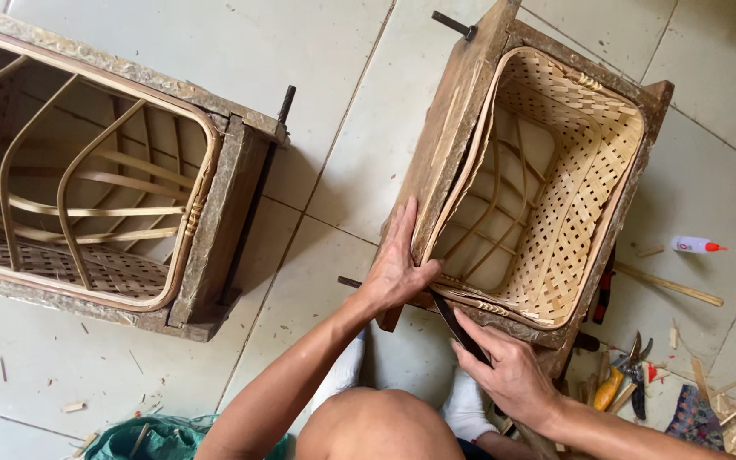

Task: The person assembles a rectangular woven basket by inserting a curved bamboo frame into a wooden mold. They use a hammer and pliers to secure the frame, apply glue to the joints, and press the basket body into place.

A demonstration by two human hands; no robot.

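My left hand [398, 268] rests on the near left corner of the wooden mould frame [449, 136], palm flat against the wood, fingers spread a little and lying up along the frame's left wall, with the thumb hooked over the edge toward the woven bamboo basket [572, 179] that sits inside. It presses on the frame rather than closing round anything.

My right hand [513, 370] is just near of the frame's near edge. Its fingers are curled together round a dark flat blade [453, 324], the forefinger laid along it, and the blade's tip points up and left to where the basket's rim strip meets the frame at the near corner. The tip reaches the seam there; I cannot tell how far in it goes.

The basket is rectangular, open-weave on the far and right walls, with bent bamboo ribs showing across its left inner side. It fills the frame snugly, rim level with the wood.

To the left, well apart, stands a second wooden frame [223, 221] holding another ribbed basket [87, 179], with a dark metal rod [257, 196] running along its right side.

On the tiled floor [334, 94] to the right lie a small white glue bottle with a red tip [696, 246], a thin bamboo stick [670, 285], orange-handled shears [623, 375] and scattered shavings. A green bag [155, 439] sits near left, by my knee [376, 426].
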